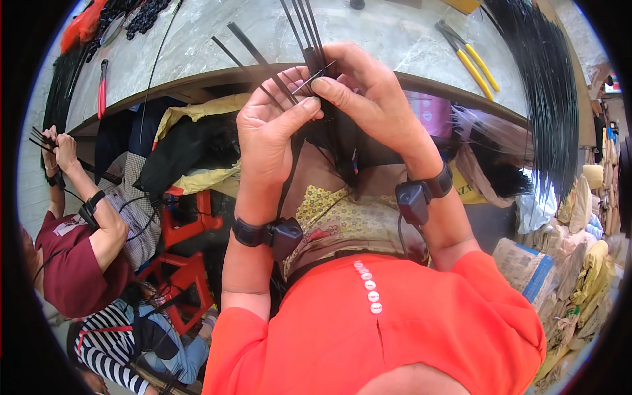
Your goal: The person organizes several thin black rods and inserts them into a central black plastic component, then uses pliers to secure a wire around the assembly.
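Observation:
Both hands meet just in front of the table's near edge, over my lap. My left hand [273, 128] is closed, thumb pressed to the fingers, on several thin black strips [253, 49] that fan up and to the left. My right hand [372, 95] pinches a short thin dark piece [313, 77] between thumb and fingers. It lies crosswise in front of a dark upright bundle [311, 58], from which several black rods [304, 23] rise over the tabletop. The fingers partly hide where these pieces meet.
Yellow-handled pliers [475, 62] lie on the grey table [217, 46], right of my hands; a red-handled tool [102, 89] rests at its left edge. Long black strands [550, 99] drape over the right end. A co-worker [85, 263] sits left, near red stools [174, 283].

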A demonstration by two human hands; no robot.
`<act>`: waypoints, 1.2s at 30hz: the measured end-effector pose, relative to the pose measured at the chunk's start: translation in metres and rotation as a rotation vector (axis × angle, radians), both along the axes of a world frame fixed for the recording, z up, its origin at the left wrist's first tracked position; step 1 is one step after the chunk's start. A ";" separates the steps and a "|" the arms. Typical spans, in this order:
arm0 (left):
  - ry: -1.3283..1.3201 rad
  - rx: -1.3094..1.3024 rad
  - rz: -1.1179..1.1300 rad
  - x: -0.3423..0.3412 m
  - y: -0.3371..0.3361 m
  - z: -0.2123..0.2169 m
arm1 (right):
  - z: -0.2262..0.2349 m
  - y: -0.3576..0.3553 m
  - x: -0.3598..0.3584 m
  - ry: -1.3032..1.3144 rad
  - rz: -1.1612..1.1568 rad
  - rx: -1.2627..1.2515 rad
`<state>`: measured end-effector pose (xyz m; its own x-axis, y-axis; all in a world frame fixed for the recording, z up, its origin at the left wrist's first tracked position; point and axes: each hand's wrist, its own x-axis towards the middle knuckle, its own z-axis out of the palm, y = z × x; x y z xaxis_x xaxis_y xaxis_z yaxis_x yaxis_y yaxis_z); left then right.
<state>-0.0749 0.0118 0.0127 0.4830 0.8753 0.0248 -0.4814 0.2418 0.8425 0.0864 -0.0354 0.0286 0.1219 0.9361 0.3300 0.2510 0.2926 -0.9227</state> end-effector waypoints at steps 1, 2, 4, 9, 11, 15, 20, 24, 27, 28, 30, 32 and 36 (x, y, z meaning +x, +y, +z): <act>0.009 -0.008 0.002 0.000 0.000 0.000 | 0.000 0.000 0.000 -0.003 -0.004 0.011; 0.018 -0.016 0.004 0.000 -0.001 0.000 | -0.001 0.000 0.000 -0.006 -0.007 0.021; 0.034 0.011 0.049 0.005 -0.006 -0.001 | -0.001 0.000 0.002 -0.017 -0.018 0.026; 0.006 0.036 0.106 0.016 -0.015 -0.001 | -0.002 -0.002 0.007 -0.011 -0.026 0.022; 0.002 0.030 0.115 0.018 -0.016 0.001 | -0.003 -0.001 0.007 0.013 -0.012 0.027; -0.005 0.034 0.133 0.019 -0.017 0.002 | 0.000 -0.003 0.006 0.060 0.002 0.026; 0.003 0.038 0.170 0.020 -0.017 0.003 | -0.001 -0.001 0.005 0.075 0.026 0.019; -0.003 0.070 0.207 0.019 -0.016 -0.001 | -0.005 0.001 0.002 0.099 0.040 0.034; 0.000 0.081 0.198 0.017 -0.012 -0.001 | -0.003 0.001 0.002 0.080 0.032 0.034; -0.003 0.088 0.183 0.015 -0.009 -0.001 | -0.003 0.001 0.002 0.078 0.033 0.026; -0.012 0.094 0.154 0.014 -0.007 -0.001 | -0.003 0.001 0.003 0.075 0.034 0.010; -0.022 0.089 0.126 0.014 -0.005 0.000 | -0.003 0.001 0.004 0.094 0.028 0.001; -0.013 0.089 0.093 0.017 -0.004 0.002 | -0.001 0.000 0.005 0.112 -0.003 0.008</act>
